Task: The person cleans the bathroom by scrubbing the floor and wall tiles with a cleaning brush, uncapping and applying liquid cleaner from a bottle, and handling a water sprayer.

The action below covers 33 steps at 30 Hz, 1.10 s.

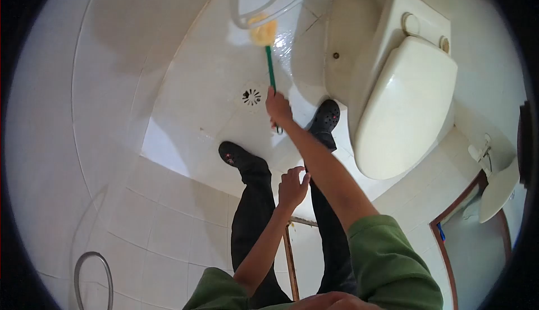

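Note:
A green-handled brush [270, 66] with a round yellowish head points away from me over the white tiled floor. My right hand [279, 109] is closed around the lower part of its handle. The brush head is slightly blurred and lies beside a pale hose [281, 14] that loops at the top of the view. My left hand [293, 187] hangs between my legs with its fingers apart and holds nothing. A round floor drain [251, 97] lies just left of the brush handle.
A toilet with a closed lid [407, 108] stands on the right. My dark shoes [325, 118] are on the floor on either side. A grey hose loop [94, 256] shows at the lower left. A brown-framed doorway [443, 248] is at the lower right.

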Motion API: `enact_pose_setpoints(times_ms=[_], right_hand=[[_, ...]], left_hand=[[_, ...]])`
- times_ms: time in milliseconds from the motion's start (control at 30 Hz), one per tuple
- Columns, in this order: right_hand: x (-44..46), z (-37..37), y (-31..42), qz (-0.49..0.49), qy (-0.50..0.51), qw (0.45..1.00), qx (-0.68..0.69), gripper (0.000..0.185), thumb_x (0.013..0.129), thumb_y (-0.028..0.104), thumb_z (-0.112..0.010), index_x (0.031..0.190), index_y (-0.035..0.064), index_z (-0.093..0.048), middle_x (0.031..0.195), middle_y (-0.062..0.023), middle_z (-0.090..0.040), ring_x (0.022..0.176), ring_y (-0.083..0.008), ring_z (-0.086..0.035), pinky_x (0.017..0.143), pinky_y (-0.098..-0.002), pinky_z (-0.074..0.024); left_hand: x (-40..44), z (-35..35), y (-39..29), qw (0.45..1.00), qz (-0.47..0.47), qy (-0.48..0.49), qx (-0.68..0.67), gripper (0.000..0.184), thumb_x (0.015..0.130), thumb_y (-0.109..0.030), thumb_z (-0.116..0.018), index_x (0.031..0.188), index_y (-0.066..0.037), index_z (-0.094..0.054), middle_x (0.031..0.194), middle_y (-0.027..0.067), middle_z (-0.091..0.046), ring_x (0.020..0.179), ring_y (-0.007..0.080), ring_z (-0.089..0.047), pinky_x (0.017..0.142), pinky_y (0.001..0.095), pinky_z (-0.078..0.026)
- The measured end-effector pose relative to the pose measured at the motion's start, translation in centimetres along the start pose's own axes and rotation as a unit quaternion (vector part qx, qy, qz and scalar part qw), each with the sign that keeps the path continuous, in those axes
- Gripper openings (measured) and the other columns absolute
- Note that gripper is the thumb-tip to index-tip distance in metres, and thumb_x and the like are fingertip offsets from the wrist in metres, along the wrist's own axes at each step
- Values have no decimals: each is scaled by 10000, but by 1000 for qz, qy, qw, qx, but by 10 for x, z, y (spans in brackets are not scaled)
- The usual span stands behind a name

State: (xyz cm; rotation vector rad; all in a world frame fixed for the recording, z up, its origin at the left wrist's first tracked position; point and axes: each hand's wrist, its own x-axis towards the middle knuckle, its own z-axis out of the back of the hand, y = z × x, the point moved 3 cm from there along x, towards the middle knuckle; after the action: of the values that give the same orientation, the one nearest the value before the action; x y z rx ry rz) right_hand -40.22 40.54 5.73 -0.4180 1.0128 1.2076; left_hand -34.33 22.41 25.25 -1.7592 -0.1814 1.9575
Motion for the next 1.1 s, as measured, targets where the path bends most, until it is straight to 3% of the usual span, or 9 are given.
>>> enact_pose_setpoints(times_ms=[67,200,400,567,733,867,967,1000,1100], right_hand=[[-8,21,8,-65,19,996,49,792,1021,587,-206,1153,-66,-635,1065,-343,-657,1064,-480,-635,941,-544,-494],[95,112,128,13,-4,996,88,610,1031,449,-287,1072,-25,-670,836,-230,-721,593,-376,-704,676,-466,-597],[146,140,110,-33,-126,991,32,587,1019,486,-343,1209,31,-660,1320,-247,-601,1272,-379,-557,1048,-511,-442],[138,208,89,-147,-127,954,226,642,1027,514,-289,1167,3,-653,1106,-217,-693,864,-362,-712,754,-502,-568],[172,193,87,-82,-159,981,82,545,1023,467,-329,1005,4,-616,847,-231,-689,599,-339,-684,526,-428,-555],[205,200,75,-63,-109,983,137,533,1020,460,-331,1074,-8,-581,920,-237,-683,711,-359,-686,646,-495,-559],[208,153,77,40,-276,960,-27,514,1027,424,-325,1232,4,-540,1064,-256,-669,1017,-382,-683,880,-519,-543],[198,137,78,-139,-159,947,242,513,1014,408,-371,1331,24,-491,1154,-260,-643,1185,-418,-591,973,-508,-499],[224,153,68,-29,-283,959,-10,502,991,364,-444,1338,5,-501,1151,-224,-651,1092,-409,-628,917,-507,-523]], left_hand=[[0,-3,2,999,-30,-36,-4,390,984,-400,-556,1252,-117,-562,1228,135,-609,1097,393,-574,909,515,-483],[0,-4,9,999,-34,-27,-7,373,987,-388,-558,1241,-114,-565,1244,123,-607,1117,383,-569,945,502,-469],[6,20,4,998,-35,-54,-2,360,989,-370,-565,1241,-112,-568,1231,132,-613,1114,386,-567,965,482,-459],[7,18,1,998,-38,-48,-16,359,984,-357,-580,1228,-94,-579,1219,149,-614,1107,387,-566,978,481,-444],[9,24,-4,998,-27,-53,-28,359,985,-337,-572,1235,-81,-581,1224,155,-620,1107,387,-570,977,476,-447],[9,26,-4,994,-54,-86,-44,358,988,-335,-573,1229,-70,-583,1203,150,-628,1101,375,-574,972,474,-447],[8,28,2,992,-57,-97,-52,350,991,-328,-574,1227,-70,-583,1187,152,-633,1097,375,-576,966,472,-448],[9,32,3,993,-43,-88,-62,343,991,-321,-579,1225,-71,-581,1192,155,-628,1098,375,-576,965,466,-448],[7,34,9,993,-27,-92,-61,340,991,-319,-580,1222,-70,-581,1193,160,-627,1095,377,-577,967,457,-447]])
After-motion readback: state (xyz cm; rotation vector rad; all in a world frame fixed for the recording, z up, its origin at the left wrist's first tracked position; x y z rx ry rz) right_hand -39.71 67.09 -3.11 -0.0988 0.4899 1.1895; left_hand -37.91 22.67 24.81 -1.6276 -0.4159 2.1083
